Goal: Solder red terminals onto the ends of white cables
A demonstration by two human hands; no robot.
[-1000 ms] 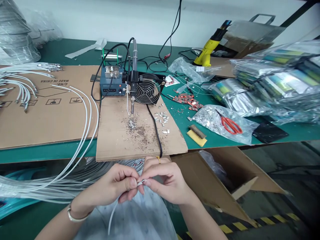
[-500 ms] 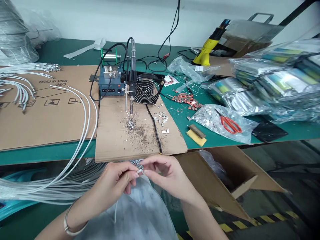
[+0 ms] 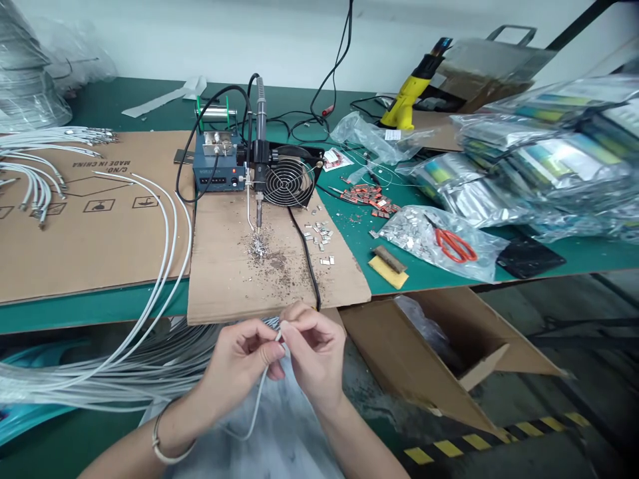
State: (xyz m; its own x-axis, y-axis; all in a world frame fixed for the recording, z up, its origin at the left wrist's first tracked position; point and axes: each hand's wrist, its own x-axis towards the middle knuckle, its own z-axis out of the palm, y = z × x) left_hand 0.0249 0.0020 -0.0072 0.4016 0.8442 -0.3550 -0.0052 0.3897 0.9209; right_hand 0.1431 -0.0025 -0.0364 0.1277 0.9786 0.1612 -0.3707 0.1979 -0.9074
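A thin white cable [image 3: 258,406] hangs in a loop below my fingers, over my lap. My left hand [image 3: 245,356] pinches it between thumb and forefinger close to its end. The fingertips of my right hand [image 3: 312,346] close on the cable's tip, right beside the left thumb, so the tip itself is hidden. Both hands are in front of the bench edge. Beyond them, a soldering iron [image 3: 260,153] stands in a holder, its tip pointing down at a heap of solder bits [image 3: 257,247] on a cardboard sheet [image 3: 224,286].
A blue soldering station [image 3: 217,174], solder spool [image 3: 215,113] and fan [image 3: 289,183] stand behind. Small metal pieces [image 3: 319,233] lie rightward, then red-handled scissors [image 3: 454,246] on a plastic bag. White cables [image 3: 164,253] arch at left; an open carton [image 3: 399,352] sits below right.
My right hand has turned more upright, and its fingers have closed in on the cable end. More of the cable now shows hanging below my left hand. The view has shifted slightly.
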